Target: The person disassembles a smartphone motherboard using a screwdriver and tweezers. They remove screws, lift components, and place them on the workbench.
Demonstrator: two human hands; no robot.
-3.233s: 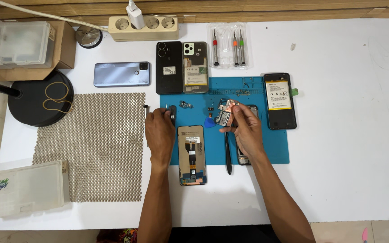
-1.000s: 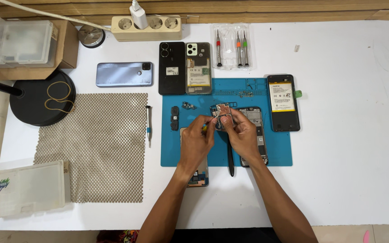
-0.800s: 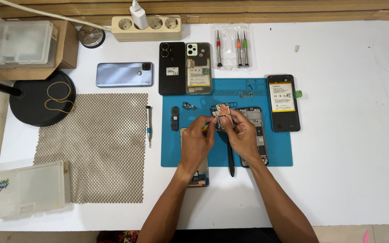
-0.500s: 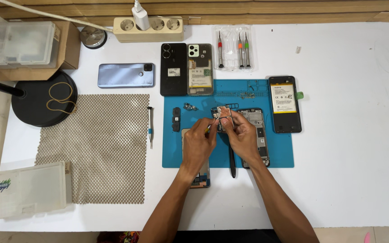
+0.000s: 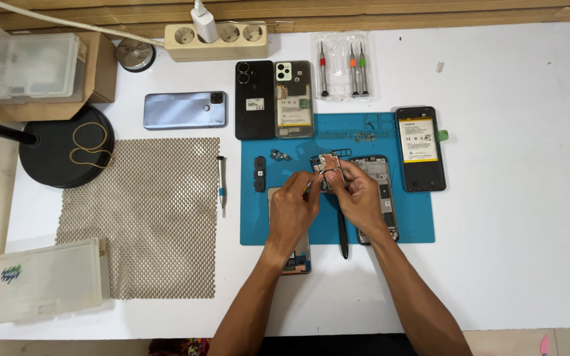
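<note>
**Circuit board pinched between both hands over the blue mat**

Circuit board [image 5: 330, 166], a small coppery piece, sits raised just above the blue mat [image 5: 417, 224], near its top middle. The right hand [image 5: 357, 198] pinches it from the side and below with thumb and fingers pressed on its edges, which keeps the flat face turned up toward the eye. The left hand [image 5: 293, 209] comes in from the other side, its fingertips pressed together at the board's left edge; they seem to pinch something tiny there, though the view is too small to be sure.

Just right of the hands lies an opened phone frame [image 5: 379, 198] on the mat, close enough that parts lifted out of it stay within reach. A black stick-like tool [image 5: 342, 234] lies under the right wrist. Small loose parts [image 5: 276, 155] rest on the mat to the left, where its edges stop them from rolling away.

On the white surface [image 5: 529, 198], a phone body with a yellow and white label [image 5: 419, 148] lies beside the mat's right edge. Above the mat are two phones side by side, one black [image 5: 254, 99], one opened with a pale label [image 5: 293, 99]. A clear packet of screwdrivers [image 5: 342, 66] with red, orange and green collars lies further right.
</note>
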